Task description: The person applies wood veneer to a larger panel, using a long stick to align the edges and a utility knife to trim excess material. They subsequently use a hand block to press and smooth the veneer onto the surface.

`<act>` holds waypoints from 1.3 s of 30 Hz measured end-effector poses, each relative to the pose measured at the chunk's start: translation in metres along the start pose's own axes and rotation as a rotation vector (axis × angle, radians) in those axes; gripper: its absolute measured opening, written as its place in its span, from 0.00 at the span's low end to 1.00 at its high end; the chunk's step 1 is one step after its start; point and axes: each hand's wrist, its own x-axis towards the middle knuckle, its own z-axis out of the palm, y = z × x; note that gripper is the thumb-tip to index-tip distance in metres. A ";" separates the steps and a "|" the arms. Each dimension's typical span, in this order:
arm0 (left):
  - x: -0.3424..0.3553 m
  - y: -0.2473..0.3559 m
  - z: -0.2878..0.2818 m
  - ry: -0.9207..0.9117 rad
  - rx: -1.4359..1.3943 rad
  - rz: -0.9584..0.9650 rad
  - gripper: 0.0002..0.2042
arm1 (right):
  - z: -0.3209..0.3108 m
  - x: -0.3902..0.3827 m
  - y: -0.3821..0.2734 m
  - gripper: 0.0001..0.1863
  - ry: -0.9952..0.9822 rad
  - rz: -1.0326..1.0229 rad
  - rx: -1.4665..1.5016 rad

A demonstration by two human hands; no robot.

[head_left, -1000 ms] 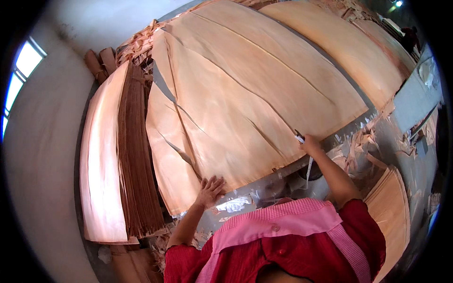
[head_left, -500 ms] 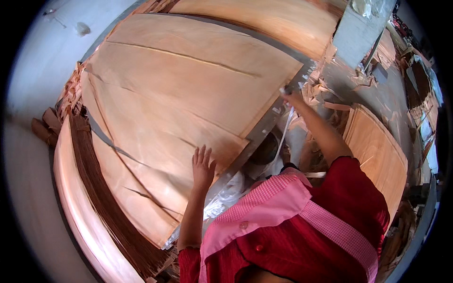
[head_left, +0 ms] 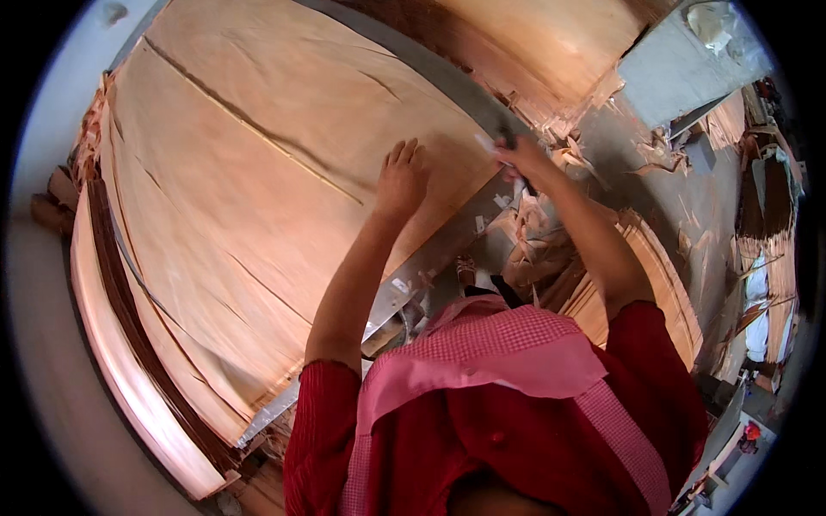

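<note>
While the head view is looking down from above, the left hand (head_left: pixel 403 181) is reaching palm-down over a big tan wood sheet (head_left: pixel 258 232), fingers slightly parted (can't tell if it's actually pressing). That sheet is lying right in front of the person, filling the upper left. Over by its right corner, the right hand (head_left: pixel 527 162) is curling tight around a dark tool (head_left: pixel 508 138), blurry, with something whitish poking out. Torn wood scraps (head_left: pixel 525 228) are sitting just below that hand, and a pale-topped stack (head_left: pixel 116 361) is curving along the far left.
</note>
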 end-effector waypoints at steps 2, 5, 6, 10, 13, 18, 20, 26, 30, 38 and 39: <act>0.017 -0.021 0.032 -0.100 -0.125 -0.096 0.16 | 0.028 0.029 -0.017 0.10 -0.111 -0.066 -0.100; 0.037 -0.006 0.044 -0.020 -0.279 -0.298 0.16 | 0.043 0.073 -0.014 0.10 -0.073 0.013 -0.021; 0.043 0.003 0.042 0.051 -0.319 -0.379 0.16 | 0.043 0.088 -0.004 0.11 -0.054 0.043 -0.098; 0.042 0.004 0.044 -0.106 0.085 -0.098 0.16 | 0.048 0.085 -0.015 0.10 -0.063 0.112 -0.181; 0.038 0.004 0.048 -0.092 0.057 -0.082 0.15 | 0.019 0.090 -0.018 0.08 -0.165 0.080 -0.597; 0.014 -0.042 0.041 0.248 -0.811 -0.336 0.17 | 0.046 0.079 -0.053 0.08 -0.290 0.023 -0.459; 0.002 -0.019 0.019 0.367 -0.483 -0.494 0.23 | 0.073 0.082 -0.047 0.10 -0.418 0.070 -0.297; -0.024 0.000 0.016 -0.102 0.131 -0.324 0.24 | 0.105 0.091 -0.030 0.12 -0.445 0.103 -0.505; -0.019 -0.005 0.012 -0.233 0.391 -0.297 0.26 | 0.071 0.098 -0.043 0.10 -0.220 -0.228 -1.073; 0.089 -0.033 0.025 -0.055 -0.052 -0.077 0.24 | 0.022 0.161 -0.035 0.09 -0.073 0.187 -0.109; 0.099 -0.031 0.034 -0.105 -0.038 -0.015 0.25 | 0.029 0.155 -0.036 0.09 -0.036 0.205 -0.071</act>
